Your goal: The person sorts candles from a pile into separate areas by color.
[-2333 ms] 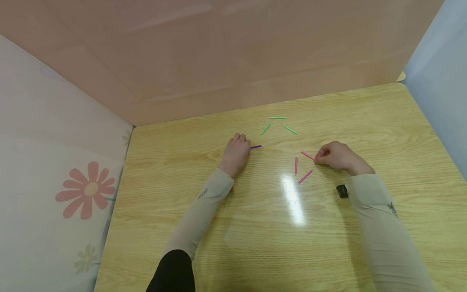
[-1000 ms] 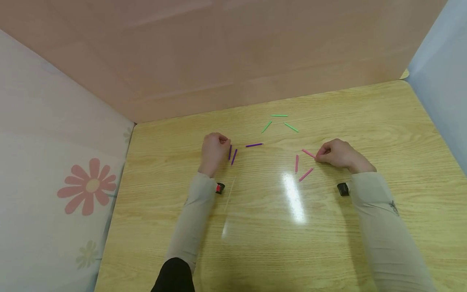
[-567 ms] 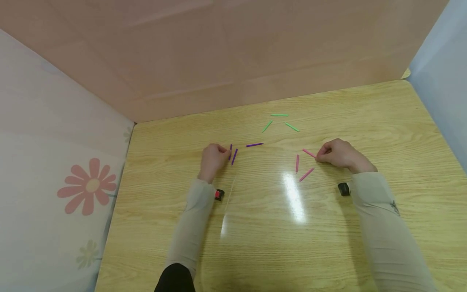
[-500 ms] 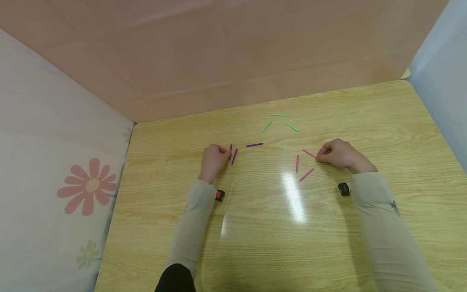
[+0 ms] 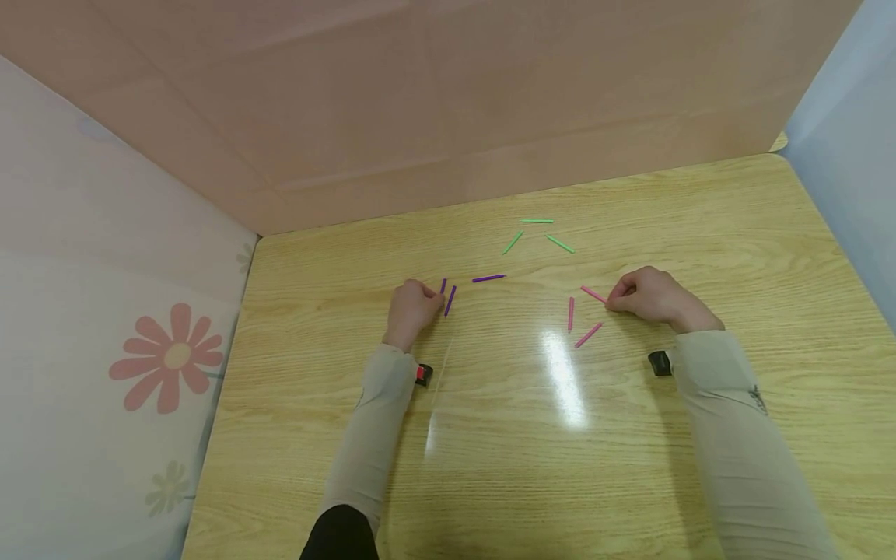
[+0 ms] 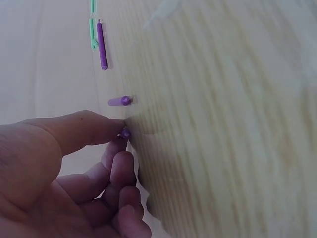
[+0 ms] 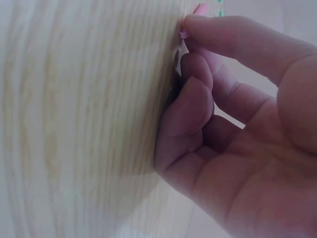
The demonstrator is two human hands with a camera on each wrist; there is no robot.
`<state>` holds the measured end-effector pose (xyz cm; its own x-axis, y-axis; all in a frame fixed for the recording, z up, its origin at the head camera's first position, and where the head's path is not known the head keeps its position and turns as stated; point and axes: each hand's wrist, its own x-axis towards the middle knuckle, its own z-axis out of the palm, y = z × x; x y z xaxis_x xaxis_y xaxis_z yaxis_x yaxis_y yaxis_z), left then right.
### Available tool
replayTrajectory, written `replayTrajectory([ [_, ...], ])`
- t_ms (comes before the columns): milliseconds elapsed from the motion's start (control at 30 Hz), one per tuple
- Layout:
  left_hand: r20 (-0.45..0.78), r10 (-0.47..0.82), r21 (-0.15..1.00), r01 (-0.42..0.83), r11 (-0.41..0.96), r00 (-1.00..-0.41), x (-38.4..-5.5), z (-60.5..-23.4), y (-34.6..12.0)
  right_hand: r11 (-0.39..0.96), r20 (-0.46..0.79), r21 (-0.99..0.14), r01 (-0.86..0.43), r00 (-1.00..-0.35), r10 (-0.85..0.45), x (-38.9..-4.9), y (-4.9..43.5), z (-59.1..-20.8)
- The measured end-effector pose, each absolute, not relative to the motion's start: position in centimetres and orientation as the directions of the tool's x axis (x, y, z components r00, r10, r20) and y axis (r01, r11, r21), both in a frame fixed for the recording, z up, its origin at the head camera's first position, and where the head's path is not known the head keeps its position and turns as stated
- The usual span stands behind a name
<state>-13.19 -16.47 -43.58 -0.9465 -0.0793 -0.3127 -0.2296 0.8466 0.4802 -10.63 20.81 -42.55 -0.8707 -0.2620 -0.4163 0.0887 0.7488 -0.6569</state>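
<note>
Slim candles with thin wick-like tips lie on the table in three colour groups. With thumb and finger my left hand [image 5: 414, 309] pinches a purple candle [image 5: 444, 285], whose end [image 6: 125, 133] shows between the fingertips in the left wrist view. Just right of it lies a second purple candle [image 5: 450, 301], and a third purple candle [image 5: 488, 278] is farther right. My right hand [image 5: 645, 295] pinches the near end of a pink candle [image 5: 593, 293]; a bit of that candle [image 7: 200, 9] pokes past the thumb in the right wrist view. Two more pink candles [image 5: 570, 314] [image 5: 588, 335] lie beside it.
Behind the pink group, three green candles [image 5: 537, 221] lie in a loose triangle. The wooden table [image 5: 504, 482] ends at a brown upright panel [image 5: 420, 117], with a flowered wall [image 5: 63, 311] at left. Black wrist devices [image 5: 659, 363] jut inward from both sleeves.
My left hand left the right-hand purple candle, moved left to the leftmost one, lowered its grip and tilted it slightly. The right hand has stayed on the pink candle.
</note>
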Motion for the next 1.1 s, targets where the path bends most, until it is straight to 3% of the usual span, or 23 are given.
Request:
replayTrajectory([
  [400, -0.363, -0.087, 0.466, -0.261, 0.845, -0.928, -13.37, -43.30, -16.26, 0.752, -0.419, -0.653, 0.089, -0.870, -0.261, -10.66, 20.90, -42.67],
  [1100, -0.347, -0.102, 0.479, -0.269, 0.836, -0.932, -13.33, -43.68, -16.51, 0.752, -0.426, -0.652, 0.093, -0.866, -0.262, -10.64, 20.80, -42.52],
])
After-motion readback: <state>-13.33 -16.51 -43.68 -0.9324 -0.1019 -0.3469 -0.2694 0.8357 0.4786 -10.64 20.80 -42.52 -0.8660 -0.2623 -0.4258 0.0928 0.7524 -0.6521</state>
